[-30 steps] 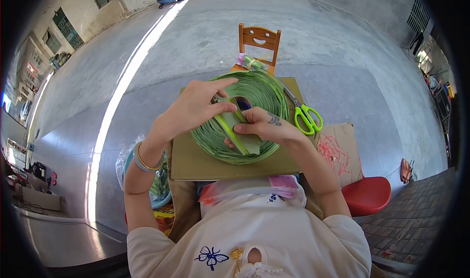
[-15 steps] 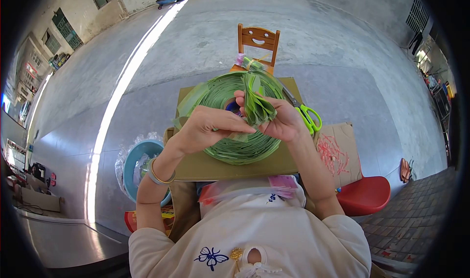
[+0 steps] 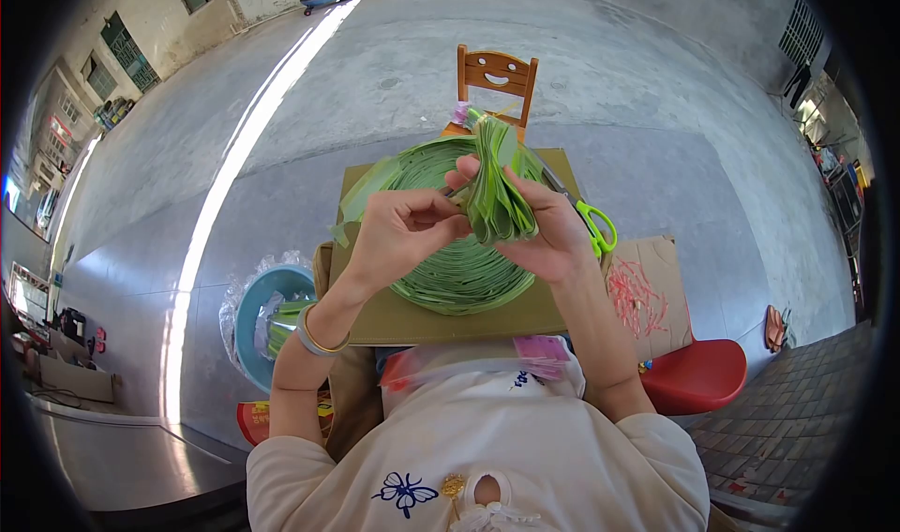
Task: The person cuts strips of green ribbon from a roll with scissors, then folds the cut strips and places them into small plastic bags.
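Observation:
My right hand [image 3: 553, 232] is wrapped round a folded bundle of green strips [image 3: 499, 190], held upright above the table. At the bundle's left side, my left hand [image 3: 412, 237] has its fingers closed in a pinch; whatever lies between the fingertips is too small to make out. Beneath both hands lies a large flat coil of green strip [image 3: 450, 284] on the olive table board [image 3: 375, 324]. Scissors with bright green handles [image 3: 600, 227] rest at the coil's right side.
A wooden chair [image 3: 499, 71] with a smiling cutout stands beyond the table, a wrapped bundle on its seat. Left is a blue basin [image 3: 246, 316] holding green pieces in plastic. Right are pink strings [image 3: 639, 298] on cardboard [image 3: 667, 269] and a red stool [image 3: 703, 377].
The bundle has turned and moved slightly right, showing more of its folds. My left hand has shifted right and up, from the bundle's bottom to its left side, uncovering more of the basin.

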A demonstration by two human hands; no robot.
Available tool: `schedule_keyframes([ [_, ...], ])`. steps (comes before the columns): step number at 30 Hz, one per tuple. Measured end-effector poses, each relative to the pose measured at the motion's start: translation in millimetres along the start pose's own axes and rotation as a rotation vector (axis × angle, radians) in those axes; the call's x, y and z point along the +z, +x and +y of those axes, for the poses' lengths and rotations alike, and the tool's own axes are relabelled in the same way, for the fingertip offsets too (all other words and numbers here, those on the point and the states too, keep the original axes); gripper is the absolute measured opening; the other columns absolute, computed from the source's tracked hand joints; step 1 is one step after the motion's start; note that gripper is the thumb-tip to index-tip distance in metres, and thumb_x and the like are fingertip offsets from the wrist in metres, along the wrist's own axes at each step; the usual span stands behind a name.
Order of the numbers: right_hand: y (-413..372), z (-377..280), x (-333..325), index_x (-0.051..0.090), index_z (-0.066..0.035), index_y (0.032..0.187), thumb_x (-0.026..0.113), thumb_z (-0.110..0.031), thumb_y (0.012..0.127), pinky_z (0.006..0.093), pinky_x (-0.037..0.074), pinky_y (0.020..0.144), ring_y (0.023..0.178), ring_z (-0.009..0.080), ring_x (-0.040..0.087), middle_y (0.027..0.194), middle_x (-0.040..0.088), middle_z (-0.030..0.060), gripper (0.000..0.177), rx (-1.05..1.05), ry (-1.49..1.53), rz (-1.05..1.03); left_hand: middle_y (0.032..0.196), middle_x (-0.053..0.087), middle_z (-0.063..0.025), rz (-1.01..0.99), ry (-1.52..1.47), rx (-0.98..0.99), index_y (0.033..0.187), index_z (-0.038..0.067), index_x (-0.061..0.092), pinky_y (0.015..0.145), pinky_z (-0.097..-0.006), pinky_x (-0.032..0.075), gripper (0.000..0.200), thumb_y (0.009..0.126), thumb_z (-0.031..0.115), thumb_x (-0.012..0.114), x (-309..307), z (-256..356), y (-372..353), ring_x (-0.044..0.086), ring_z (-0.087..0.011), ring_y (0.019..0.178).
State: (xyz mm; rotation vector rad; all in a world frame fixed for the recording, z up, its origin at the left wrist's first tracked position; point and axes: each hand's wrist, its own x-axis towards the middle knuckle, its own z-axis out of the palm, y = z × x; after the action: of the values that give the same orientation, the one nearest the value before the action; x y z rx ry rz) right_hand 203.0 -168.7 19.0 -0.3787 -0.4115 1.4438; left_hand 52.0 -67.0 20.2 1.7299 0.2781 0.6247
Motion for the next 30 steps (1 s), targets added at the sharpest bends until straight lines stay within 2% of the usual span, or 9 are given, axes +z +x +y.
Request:
schedule_keyframes([
  [4,5.5,14.9,-0.3,0.049,0.003,0.108,0.041,-0.017,0.094,0.0320,0.051,0.079,0.092,0.0216,0.060,0.101,0.059,0.0141,0.026,-0.241,-0.210,0.156,0.072,0.065,-0.0050,0.097,0.131,0.052,0.071,-0.004,0.059,0.062,-0.0194,0.048,0.008,0.076,0.000,0.064,11.1,3.8,-4.0,0.062,-0.0075,0.068],
  [7,12.9,26.8,-1.3,0.051,0.005,0.102,0.040,-0.016,0.094,0.0299,0.053,0.073,0.085,0.0204,0.062,0.095,0.061,0.0142,0.025,-0.456,-0.339,0.217,0.074,0.066,-0.0078,0.098,0.302,0.086,0.084,-0.003,0.056,0.065,-0.0220,0.050,0.015,0.075,0.002,0.067,16.0,1.9,-6.4,0.064,-0.0103,0.070],
  [13,12.8,29.5,1.1,0.050,0.005,0.101,0.039,-0.015,0.095,0.0295,0.052,0.073,0.085,0.0191,0.061,0.095,0.061,0.0148,0.024,-0.663,-0.533,0.246,0.081,0.066,-0.0124,0.077,-0.218,0.073,0.119,0.000,0.039,0.069,-0.0245,0.052,0.054,0.074,0.003,0.069,22.6,2.9,-4.6,0.065,-0.0154,0.075],
  [14,13.1,30.2,0.6,0.049,0.005,0.102,0.039,-0.015,0.095,0.0295,0.051,0.073,0.085,0.0191,0.061,0.095,0.061,0.0148,0.024,-0.699,-0.566,0.245,0.082,0.066,-0.0126,0.082,-0.199,0.080,0.121,0.000,0.038,0.069,-0.0243,0.052,0.055,0.075,0.003,0.068,22.6,2.5,-4.9,0.065,-0.0159,0.075],
  [16,13.0,33.7,-0.2,0.049,0.005,0.103,0.038,-0.015,0.094,0.0309,0.051,0.074,0.085,0.0192,0.061,0.096,0.061,0.0154,0.024,-0.727,-0.605,0.226,0.083,0.065,-0.0130,0.092,-0.159,0.094,0.127,0.000,0.036,0.069,-0.0239,0.052,0.058,0.077,0.003,0.066,22.5,0.5,-5.7,0.065,-0.0170,0.076],
  [19,9.6,34.9,1.2,0.049,0.004,0.104,0.038,-0.015,0.094,0.0325,0.050,0.077,0.086,0.0195,0.060,0.099,0.060,0.0163,0.023,-0.718,-0.603,0.230,0.084,0.065,-0.0140,0.038,-0.085,-0.071,0.133,0.000,0.030,0.068,-0.0242,0.054,0.061,0.080,0.003,0.062,19.9,-4.3,5.2,0.065,-0.0176,0.076],
  [23,9.4,29.0,7.9,0.049,0.002,0.105,0.038,-0.015,0.094,0.0329,0.049,0.081,0.086,0.0199,0.060,0.105,0.059,0.0178,0.023,-0.751,-0.426,0.178,0.085,0.064,-0.0133,0.028,-0.212,-0.124,0.123,-0.005,0.040,0.066,-0.0268,0.055,0.045,0.083,0.002,0.058,23.8,1.5,3.5,0.065,-0.0188,0.076],
  [26,12.1,28.9,7.2,0.048,0.001,0.105,0.037,-0.016,0.094,0.0317,0.048,0.084,0.081,0.0179,0.060,0.096,0.060,0.0142,0.023,-0.685,-0.380,0.207,0.091,0.064,-0.0138,0.010,-0.261,-0.142,0.120,-0.006,0.041,0.065,-0.0278,0.056,0.044,0.082,0.005,0.060,24.4,1.8,2.4,0.065,-0.0206,0.078],
  [30,12.4,28.3,-3.1,0.047,0.001,0.104,0.037,-0.014,0.094,0.0273,0.047,0.071,0.068,0.0128,0.055,0.079,0.055,0.0071,0.021,-0.570,-0.440,0.075,0.098,0.063,-0.0126,-0.082,-0.135,-0.132,0.123,-0.003,0.038,0.062,-0.0223,0.053,0.054,0.079,0.009,0.066,8.1,-9.6,2.5,0.065,-0.0160,0.079],
])
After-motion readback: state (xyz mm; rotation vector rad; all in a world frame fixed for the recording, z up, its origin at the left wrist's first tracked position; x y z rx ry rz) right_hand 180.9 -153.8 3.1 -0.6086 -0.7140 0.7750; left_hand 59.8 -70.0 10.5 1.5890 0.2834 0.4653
